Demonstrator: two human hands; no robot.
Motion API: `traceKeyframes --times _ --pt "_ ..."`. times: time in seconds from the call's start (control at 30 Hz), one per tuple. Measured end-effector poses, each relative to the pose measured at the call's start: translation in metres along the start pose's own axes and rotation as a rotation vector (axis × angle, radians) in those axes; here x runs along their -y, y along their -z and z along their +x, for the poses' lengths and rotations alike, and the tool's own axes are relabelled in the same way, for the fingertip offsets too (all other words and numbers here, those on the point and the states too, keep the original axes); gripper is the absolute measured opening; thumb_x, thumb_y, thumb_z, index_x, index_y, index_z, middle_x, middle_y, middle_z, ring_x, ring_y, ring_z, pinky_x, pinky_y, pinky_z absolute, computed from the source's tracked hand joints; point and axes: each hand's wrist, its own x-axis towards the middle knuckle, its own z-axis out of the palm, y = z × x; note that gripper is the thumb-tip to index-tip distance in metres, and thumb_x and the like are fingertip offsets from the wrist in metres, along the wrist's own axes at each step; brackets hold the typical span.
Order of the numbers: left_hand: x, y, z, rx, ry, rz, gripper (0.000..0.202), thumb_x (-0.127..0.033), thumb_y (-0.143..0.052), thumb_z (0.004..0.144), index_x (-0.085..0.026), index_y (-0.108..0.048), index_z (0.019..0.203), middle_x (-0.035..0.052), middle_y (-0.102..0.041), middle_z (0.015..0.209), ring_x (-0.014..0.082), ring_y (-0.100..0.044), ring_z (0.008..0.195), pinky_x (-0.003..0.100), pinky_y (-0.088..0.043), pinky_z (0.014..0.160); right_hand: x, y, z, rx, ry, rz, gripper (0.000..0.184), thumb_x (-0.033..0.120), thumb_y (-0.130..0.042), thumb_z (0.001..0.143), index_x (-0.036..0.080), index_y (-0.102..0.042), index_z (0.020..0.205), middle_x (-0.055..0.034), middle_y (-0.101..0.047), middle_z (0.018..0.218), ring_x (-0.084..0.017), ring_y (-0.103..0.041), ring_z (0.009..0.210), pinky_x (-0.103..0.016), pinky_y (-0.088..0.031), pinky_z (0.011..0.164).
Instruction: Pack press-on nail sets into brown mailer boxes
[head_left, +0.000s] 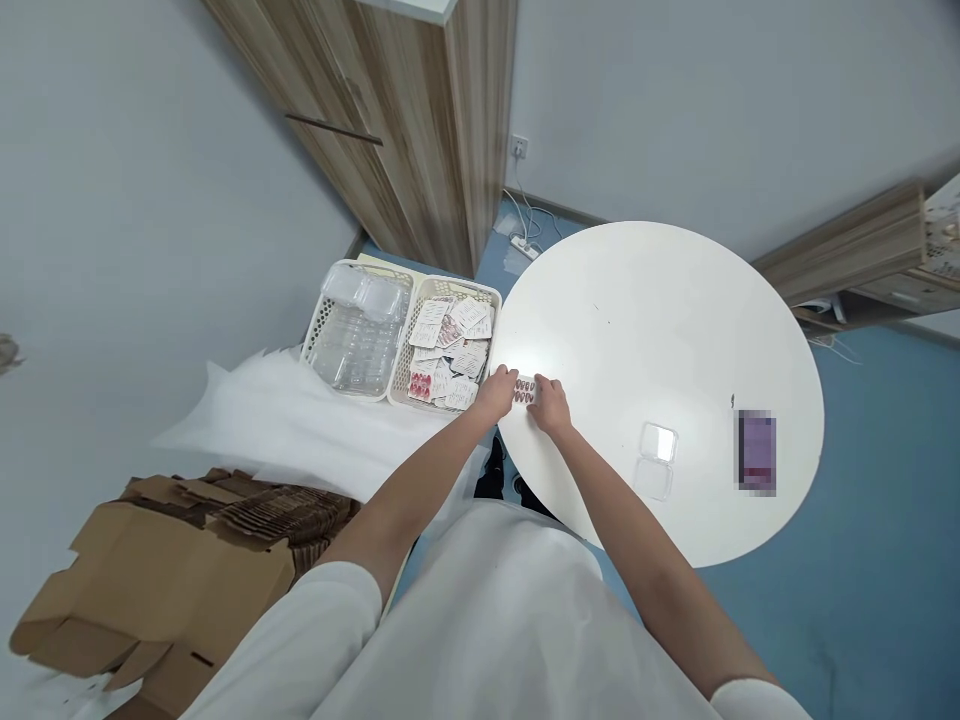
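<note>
Over the near left part of the round white table, my left hand [496, 393] and my right hand [551, 404] pinch a small white card [524, 390] from its two sides. Two rows of dark red, oval, nail-shaped pieces show on the card. Just left of my left hand stands a white basket [496, 310] holding many similar cards, mostly with printed sides up and some showing red or pink pieces. An opened clear plastic box [655, 478] lies on the table, right of my right forearm.
Beside the card basket, another white basket [309, 335] holds clear plastic boxes. White sheeting [300, 420] and flattened brown cartons [187, 570] lie at left. A blurred purple item [757, 452] rests on the round table [675, 310]. A wooden cabinet [405, 130] stands behind, near a power strip [523, 246].
</note>
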Motion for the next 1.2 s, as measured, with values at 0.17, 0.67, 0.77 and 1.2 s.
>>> traceKeyframes --times 0.17,0.67,0.77,1.2 --pt "0.001 -0.005 -0.005 -0.033 -0.022 -0.051 0.043 -0.009 -0.045 0.075 -0.019 -0.032 0.115 0.0095 -0.043 0.104 0.0195 -0.053 0.086 0.028 -0.041 0.068 0.0 -0.002 -0.002 -0.047 0.01 0.045 0.059 0.014 -0.054 0.062 0.022 -0.037 0.117 -0.0074 -0.043 0.106 -0.021 -0.045 0.097 -0.032 -0.041 0.079" --pt "-0.027 -0.023 -0.033 -0.158 -0.227 -0.224 0.059 -0.014 -0.048 0.074 -0.015 -0.025 0.128 0.0104 -0.047 0.106 0.0207 -0.049 0.093 0.029 -0.042 0.074 -0.046 0.018 -0.047 -0.053 0.184 0.252 0.067 0.019 -0.052 0.069 0.023 -0.024 0.13 -0.0067 -0.043 0.105 -0.019 -0.048 0.091 -0.037 -0.044 0.081" --pt "-0.047 -0.029 -0.041 -0.171 -0.27 -0.251 0.062 -0.014 -0.051 0.071 -0.014 -0.025 0.128 0.01 -0.047 0.103 0.0206 -0.05 0.091 0.031 -0.042 0.075 -0.065 0.027 -0.061 -0.073 0.202 0.263 0.065 0.019 -0.051 0.07 0.024 -0.025 0.129 -0.0066 -0.043 0.104 -0.019 -0.048 0.09 -0.037 -0.045 0.078" --pt "-0.179 -0.1 -0.079 -0.029 -0.328 -0.299 0.063 -0.019 -0.055 0.071 -0.023 -0.025 0.127 0.0066 -0.048 0.108 0.0185 -0.049 0.092 0.033 -0.042 0.081 -0.2 0.075 -0.166 -0.048 0.206 0.24 0.062 0.025 -0.051 0.072 0.026 -0.025 0.129 -0.007 -0.045 0.108 -0.022 -0.046 0.099 -0.041 -0.042 0.083"
